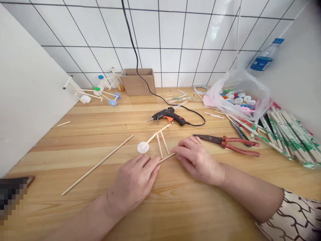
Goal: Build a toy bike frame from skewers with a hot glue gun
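A small frame of thin wooden sticks (160,142) lies on the wooden table (100,134), with a white round cap (143,147) on one stick's end. My left hand (134,182) pinches the near end of the frame's bottom stick, fingers closed. My right hand (198,159) rests palm down just right of it, fingertips pressed on the same stick's other end. A long loose stick (97,165) lies to the left of the frame.
A black glue gun (169,116) with its cord lies behind the frame. Red-handled pliers (227,143) lie right. A plastic bag of caps (238,97), packs of chopsticks (291,134), a cardboard box (137,82), finished stick models (100,90) and a bottle (265,57) line the back and right.
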`<move>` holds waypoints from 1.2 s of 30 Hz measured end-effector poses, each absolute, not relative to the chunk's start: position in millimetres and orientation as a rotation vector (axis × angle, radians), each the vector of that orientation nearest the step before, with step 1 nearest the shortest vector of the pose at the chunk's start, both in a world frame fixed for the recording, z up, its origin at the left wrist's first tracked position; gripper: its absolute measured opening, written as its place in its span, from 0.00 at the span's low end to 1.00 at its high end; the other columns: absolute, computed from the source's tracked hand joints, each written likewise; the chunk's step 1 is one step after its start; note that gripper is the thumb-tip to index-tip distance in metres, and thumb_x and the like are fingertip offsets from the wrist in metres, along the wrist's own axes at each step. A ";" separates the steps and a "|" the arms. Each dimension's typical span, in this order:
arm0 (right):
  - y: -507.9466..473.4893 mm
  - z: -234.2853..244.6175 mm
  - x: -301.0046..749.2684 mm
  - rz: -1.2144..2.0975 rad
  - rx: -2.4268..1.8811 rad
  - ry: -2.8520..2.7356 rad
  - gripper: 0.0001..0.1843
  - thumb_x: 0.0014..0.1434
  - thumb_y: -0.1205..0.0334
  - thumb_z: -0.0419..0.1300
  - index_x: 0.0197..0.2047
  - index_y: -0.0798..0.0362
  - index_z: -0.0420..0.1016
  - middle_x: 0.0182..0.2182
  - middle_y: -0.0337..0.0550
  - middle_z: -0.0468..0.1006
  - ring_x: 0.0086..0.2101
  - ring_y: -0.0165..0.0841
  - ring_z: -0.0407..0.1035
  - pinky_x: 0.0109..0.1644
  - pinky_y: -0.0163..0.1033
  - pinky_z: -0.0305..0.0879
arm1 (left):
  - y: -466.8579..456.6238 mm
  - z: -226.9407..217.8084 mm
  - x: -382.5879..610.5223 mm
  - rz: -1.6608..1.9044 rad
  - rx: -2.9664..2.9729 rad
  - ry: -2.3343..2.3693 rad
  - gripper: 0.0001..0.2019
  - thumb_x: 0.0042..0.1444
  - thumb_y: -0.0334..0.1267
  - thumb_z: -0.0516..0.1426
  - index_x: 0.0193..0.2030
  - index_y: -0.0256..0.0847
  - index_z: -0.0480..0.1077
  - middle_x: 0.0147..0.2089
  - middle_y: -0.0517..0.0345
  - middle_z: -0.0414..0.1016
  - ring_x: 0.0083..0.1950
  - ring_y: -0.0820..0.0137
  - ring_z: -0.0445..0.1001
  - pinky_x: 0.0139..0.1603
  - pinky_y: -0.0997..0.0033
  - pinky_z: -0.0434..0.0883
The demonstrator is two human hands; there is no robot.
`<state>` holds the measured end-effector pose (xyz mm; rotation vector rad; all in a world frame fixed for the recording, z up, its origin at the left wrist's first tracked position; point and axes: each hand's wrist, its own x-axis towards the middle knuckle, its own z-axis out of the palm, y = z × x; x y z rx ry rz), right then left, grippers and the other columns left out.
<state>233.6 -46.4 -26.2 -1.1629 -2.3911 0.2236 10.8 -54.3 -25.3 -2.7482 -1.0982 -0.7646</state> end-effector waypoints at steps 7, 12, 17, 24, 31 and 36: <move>-45.7 -28.8 226.3 0.046 -1.073 -2.477 0.16 0.60 0.72 0.51 0.47 0.53 0.75 0.37 0.49 0.69 0.38 0.38 0.59 0.43 0.45 0.55 | -53.0 -25.2 13.4 -0.554 -2.699 -0.905 0.13 0.63 0.30 0.48 0.50 0.33 0.68 0.26 0.58 0.67 0.29 0.66 0.67 0.29 0.67 0.66; -42.8 -33.7 224.1 -0.047 -1.054 -2.496 0.17 0.59 0.72 0.52 0.49 0.52 0.75 0.39 0.50 0.69 0.38 0.38 0.58 0.43 0.46 0.54 | -50.5 -26.8 13.7 -0.440 -2.671 -0.846 0.14 0.63 0.32 0.49 0.51 0.32 0.68 0.27 0.57 0.66 0.29 0.64 0.66 0.29 0.65 0.66; -41.9 -33.1 222.2 -0.071 -1.042 -2.513 0.15 0.58 0.71 0.55 0.47 0.52 0.75 0.38 0.49 0.68 0.37 0.38 0.57 0.43 0.45 0.53 | -50.7 -27.1 13.2 -0.399 -2.668 -0.857 0.13 0.63 0.33 0.48 0.49 0.33 0.70 0.28 0.56 0.66 0.31 0.64 0.67 0.30 0.64 0.67; -42.5 -30.7 221.9 -0.022 -1.071 -2.530 0.15 0.58 0.72 0.54 0.46 0.53 0.75 0.36 0.48 0.69 0.36 0.37 0.57 0.42 0.44 0.53 | -49.3 -28.7 12.5 -0.410 -2.696 -0.878 0.13 0.63 0.34 0.49 0.49 0.33 0.69 0.29 0.55 0.67 0.32 0.64 0.67 0.31 0.64 0.67; -41.6 -31.8 222.4 0.012 -1.075 -2.548 0.16 0.57 0.72 0.54 0.47 0.53 0.75 0.35 0.47 0.69 0.37 0.37 0.57 0.42 0.44 0.53 | -50.1 -28.7 10.0 -0.395 -2.716 -0.873 0.13 0.63 0.33 0.49 0.50 0.33 0.69 0.28 0.55 0.67 0.32 0.64 0.67 0.31 0.64 0.66; -41.8 -32.6 222.4 0.016 -1.074 -2.541 0.15 0.58 0.72 0.53 0.46 0.53 0.75 0.35 0.47 0.69 0.37 0.37 0.57 0.43 0.44 0.53 | -50.1 -26.2 10.3 -0.393 -2.704 -0.876 0.12 0.63 0.33 0.49 0.47 0.34 0.70 0.28 0.56 0.67 0.31 0.65 0.67 0.31 0.65 0.66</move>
